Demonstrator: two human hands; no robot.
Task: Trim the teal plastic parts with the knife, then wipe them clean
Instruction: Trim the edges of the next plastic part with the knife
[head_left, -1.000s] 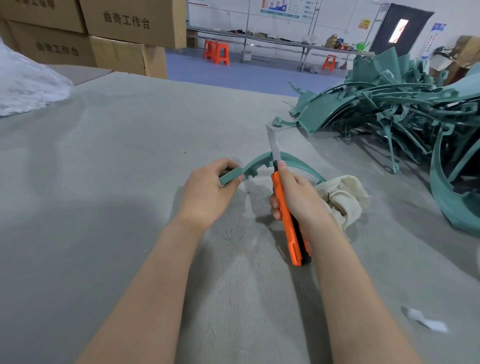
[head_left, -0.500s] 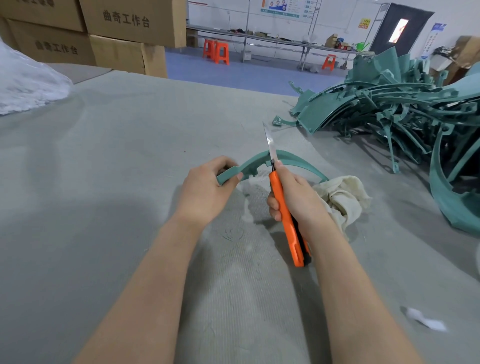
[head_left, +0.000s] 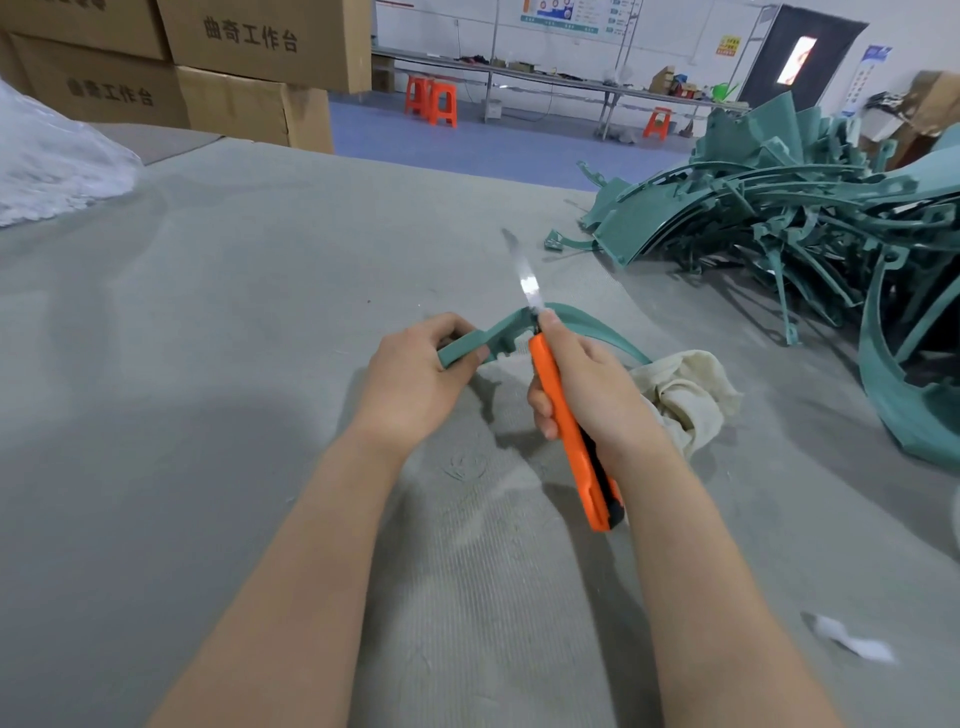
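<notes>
Trimming is underway: the left hand (head_left: 415, 384) grips one end of a curved teal part (head_left: 470, 349) above the counter (head_left: 208, 364), while the right hand (head_left: 587, 387) holds the orange knife (head_left: 569, 431), blade at its edge. Wiping with the cloth (head_left: 685, 389) remains, and the teal pile (head_left: 779, 208) probably awaits.

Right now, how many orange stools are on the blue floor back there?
3. Two stand side by side before the long workbench: left stool, right stool. The third stool is farther right, beside the pile of teal parts. That pile may hide more.
</notes>
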